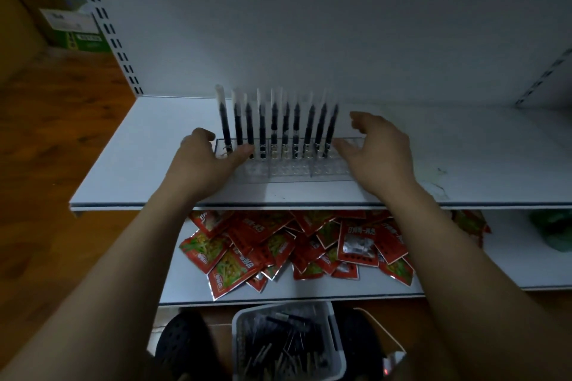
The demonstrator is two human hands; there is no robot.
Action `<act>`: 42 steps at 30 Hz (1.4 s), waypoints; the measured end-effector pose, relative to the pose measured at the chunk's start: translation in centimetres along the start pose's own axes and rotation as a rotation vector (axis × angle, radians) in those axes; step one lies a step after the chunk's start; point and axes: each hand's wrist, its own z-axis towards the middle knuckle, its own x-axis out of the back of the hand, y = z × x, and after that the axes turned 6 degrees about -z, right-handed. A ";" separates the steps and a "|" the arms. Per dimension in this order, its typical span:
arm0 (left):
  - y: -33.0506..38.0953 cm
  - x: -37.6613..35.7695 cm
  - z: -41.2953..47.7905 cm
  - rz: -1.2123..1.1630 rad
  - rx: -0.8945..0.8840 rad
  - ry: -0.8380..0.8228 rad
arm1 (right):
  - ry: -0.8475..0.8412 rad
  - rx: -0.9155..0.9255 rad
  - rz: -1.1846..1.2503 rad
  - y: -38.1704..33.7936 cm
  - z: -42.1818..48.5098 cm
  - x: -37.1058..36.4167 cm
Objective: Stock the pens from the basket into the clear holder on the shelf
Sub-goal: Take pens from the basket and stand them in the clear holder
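A clear holder (294, 172) lies on the white shelf (148, 139). Several dark pens (274, 127) with clear caps stand upright in its back rows; the front rows hold none. My left hand (202, 161) grips the holder's left end, with the thumb over the front and the fingers curled behind. My right hand (376, 148) is at the holder's right end with its fingers spread, the thumb touching or just above the holder. Below, on the floor, a white basket (335, 334) holds several loose pens (278, 346).
Red snack packets (291, 247) are heaped on the lower shelf. Something green (554, 232) lies at that shelf's right end. Two black shoes (179, 343) flank the basket. A green and white box (77, 31) stands beyond the shelf's slotted upright at upper left.
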 end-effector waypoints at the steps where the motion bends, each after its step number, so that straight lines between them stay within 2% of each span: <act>1: -0.1 0.3 -0.6 0.018 -0.027 0.040 | 0.049 -0.010 0.013 0.0 -0.8 0.4; 3: -0.2 1.0 -2.4 0.041 -0.097 0.146 | 0.054 -0.026 0.041 0.0 -2.5 1.3; 6: -0.3 1.5 -5.9 0.052 -0.191 0.156 | -0.225 0.062 -0.033 -0.6 -5.7 2.1; 8: -0.7 0.9 -8.1 0.068 -0.201 0.032 | -0.474 0.163 -0.132 -1.1 -7.7 1.8; 11: -2.2 -1.7 -10.1 0.218 -0.226 -0.193 | -0.839 0.253 -0.291 -1.1 -10.1 -0.6; 14: -4.1 -5.0 -10.9 0.333 -0.168 -0.368 | -1.065 0.215 -0.378 0.0 -11.4 -4.3; 16: -5.5 -6.7 -11.2 0.372 -0.111 -0.463 | -1.100 0.173 -0.380 0.9 -12.0 -6.7; 20: -8.2 -8.8 -11.7 0.439 -0.017 -0.693 | -1.058 0.096 -0.284 2.8 -13.8 -11.1; 23: -9.9 -9.7 -11.7 0.531 0.008 -0.786 | -1.065 0.028 -0.259 4.6 -16.1 -14.5; 26: -11.5 -10.3 -11.1 0.572 0.042 -0.817 | -1.173 -0.057 -0.209 6.6 -20.1 -18.3; 29: -12.7 -11.2 -10.2 0.560 0.085 -0.827 | -1.332 -0.166 -0.263 8.6 -24.3 -21.9; 31: -13.1 -11.8 -9.7 0.528 0.115 -0.819 | -1.408 -0.165 -0.285 9.5 -25.9 -23.9; 34: -13.9 -13.3 -9.3 0.427 0.171 -0.782 | -1.405 -0.131 -0.238 9.5 -25.8 -26.6; 38: -16.9 -15.9 -10.4 0.243 0.363 -0.767 | -1.402 -0.143 -0.198 8.8 -25.3 -29.1; 42: -20.2 -17.3 -13.1 0.284 0.474 -0.864 | -1.448 -0.171 -0.259 9.6 -25.6 -30.4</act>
